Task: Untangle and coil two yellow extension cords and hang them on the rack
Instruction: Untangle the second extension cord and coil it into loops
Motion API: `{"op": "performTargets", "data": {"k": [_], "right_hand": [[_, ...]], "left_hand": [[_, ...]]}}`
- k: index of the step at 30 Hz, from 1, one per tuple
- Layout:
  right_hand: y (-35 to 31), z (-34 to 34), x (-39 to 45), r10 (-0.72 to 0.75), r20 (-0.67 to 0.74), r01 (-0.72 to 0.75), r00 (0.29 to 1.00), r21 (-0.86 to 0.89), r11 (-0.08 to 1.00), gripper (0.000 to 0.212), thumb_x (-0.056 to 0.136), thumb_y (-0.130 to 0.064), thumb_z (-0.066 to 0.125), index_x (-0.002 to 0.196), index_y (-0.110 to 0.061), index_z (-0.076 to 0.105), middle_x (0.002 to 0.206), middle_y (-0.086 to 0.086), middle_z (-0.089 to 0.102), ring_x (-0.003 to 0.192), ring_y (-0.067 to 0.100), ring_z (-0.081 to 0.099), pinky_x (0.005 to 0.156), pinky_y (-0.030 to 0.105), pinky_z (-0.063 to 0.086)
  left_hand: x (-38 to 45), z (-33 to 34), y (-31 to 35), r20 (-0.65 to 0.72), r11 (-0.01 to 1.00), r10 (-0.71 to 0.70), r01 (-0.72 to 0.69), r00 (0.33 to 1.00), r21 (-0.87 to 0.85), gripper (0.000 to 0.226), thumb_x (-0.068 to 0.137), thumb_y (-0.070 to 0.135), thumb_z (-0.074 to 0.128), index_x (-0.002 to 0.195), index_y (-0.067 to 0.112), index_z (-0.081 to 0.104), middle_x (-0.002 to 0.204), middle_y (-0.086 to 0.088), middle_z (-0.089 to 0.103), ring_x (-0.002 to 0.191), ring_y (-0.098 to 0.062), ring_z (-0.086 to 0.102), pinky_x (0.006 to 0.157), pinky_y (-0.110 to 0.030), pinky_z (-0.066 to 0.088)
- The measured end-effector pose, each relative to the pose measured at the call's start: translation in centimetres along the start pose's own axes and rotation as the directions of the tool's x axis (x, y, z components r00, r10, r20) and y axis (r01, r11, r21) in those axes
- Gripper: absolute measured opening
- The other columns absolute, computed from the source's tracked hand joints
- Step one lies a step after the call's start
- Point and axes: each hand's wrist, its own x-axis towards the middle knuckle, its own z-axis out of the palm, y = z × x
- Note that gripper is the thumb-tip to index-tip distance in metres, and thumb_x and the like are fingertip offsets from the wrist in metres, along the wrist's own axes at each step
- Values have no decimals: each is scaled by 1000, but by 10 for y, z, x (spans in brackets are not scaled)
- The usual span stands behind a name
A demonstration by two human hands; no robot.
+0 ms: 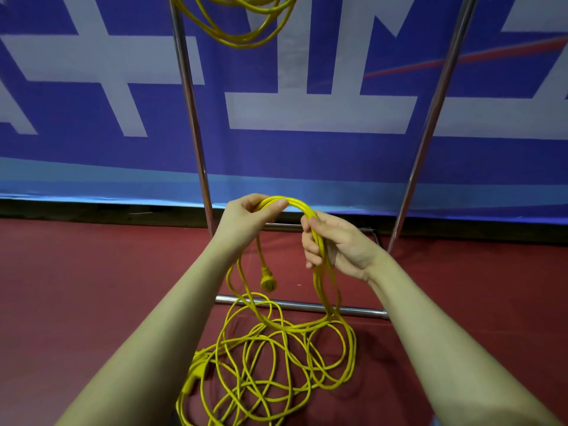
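While both hands (pixel 252 218) grip yellow cord (pixel 295 342), coil (pixel 242 23) on rack (pixel 190 112)

Red floor (pixel 92 287), lower frame. On it: tangled yellow cord (pixel 276 364) at bottom centre; rack's metal base bars (pixel 301 305) just above, centre.

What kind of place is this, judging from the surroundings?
Probably an indoor sports or event hall. A large blue banner with white lettering covers the wall, the floor is dark red matting, and a chrome metal rack stands there, with a coiled yellow cord hanging from it.
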Motion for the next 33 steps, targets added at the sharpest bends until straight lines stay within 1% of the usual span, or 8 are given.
{"op": "performTargets", "data": {"k": [4, 6, 11, 16, 21, 27, 30, 33], "right_hand": [[-3, 2, 4, -79, -55, 86, 995, 137, 987, 9, 90, -22, 44, 88, -13, 43, 54, -5, 35, 44, 7, 32, 47, 20, 35], [-3, 2, 9, -141, -150, 170, 979, 205, 964, 8, 89, -22, 45, 86, -15, 42, 53, -6, 33, 43, 6, 30, 45, 19, 31], [-5, -3, 18, -259, -360, 383, 896, 332, 862, 12, 91, -21, 43, 81, -17, 39, 51, -7, 33, 41, 6, 30, 44, 19, 32], [-10, -14, 22, -301, -493, 539, 816, 463, 703, 17, 91, -25, 44, 75, -19, 39, 49, -8, 32, 40, 6, 29, 43, 19, 33], [-11, -28, 19, -232, -626, 621, 745, 522, 585, 32, 103, -23, 34, 71, -15, 37, 47, -6, 33, 38, 8, 30, 42, 19, 34], [-12, -33, 18, -196, -678, 661, 709, 540, 522, 34, 103, -21, 33, 70, -15, 35, 49, -5, 34, 39, 9, 31, 44, 20, 35], [-12, -35, 17, -192, -690, 672, 698, 538, 508, 35, 104, -21, 32, 70, -15, 35, 49, -4, 34, 39, 9, 32, 45, 21, 35], [-9, -35, 16, -178, -702, 677, 690, 537, 504, 35, 104, -21, 32, 70, -14, 35, 49, -4, 34, 40, 10, 32, 51, 24, 33]], "left_hand": [[0, 8, -8, -213, 988, 39, -7, 976, 152, 43, 84, 32, 74, 118, 15, 55, 119, 3, 52, 107, -8, 50, 90, -22, 37], [-3, 13, -10, -265, 989, 94, -60, 960, 136, 38, 84, 25, 75, 113, 17, 51, 118, 0, 48, 102, -12, 48, 86, -23, 38], [-18, 32, -16, -18, 996, 48, -49, 999, -71, 25, 80, 4, 76, 89, 16, 56, 84, 2, 60, 77, -9, 55, 75, -20, 46], [-26, 48, -28, 306, 983, -42, -16, 951, 183, 27, 78, 15, 80, 100, 11, 65, 88, 4, 67, 75, 2, 59, 74, -12, 46], [-25, 52, -44, 211, 937, -189, 112, 959, 331, 66, 71, 28, 86, 125, 12, 51, 122, -3, 50, 111, -14, 53, 95, -27, 46], [-23, 53, -48, 276, 932, -332, 269, 902, 244, 34, 79, 37, 77, 90, 12, 57, 80, -3, 65, 73, -12, 60, 67, -24, 45], [-23, 53, -56, 265, 910, -382, 310, 885, 275, 43, 81, 49, 71, 84, 8, 61, 76, -6, 64, 72, -18, 68, 58, -17, 48], [-21, 49, -62, 254, 906, -398, 335, 881, 257, 63, 83, 51, 66, 100, -9, 63, 84, -12, 65, 73, -27, 72, 69, -28, 58]]}}
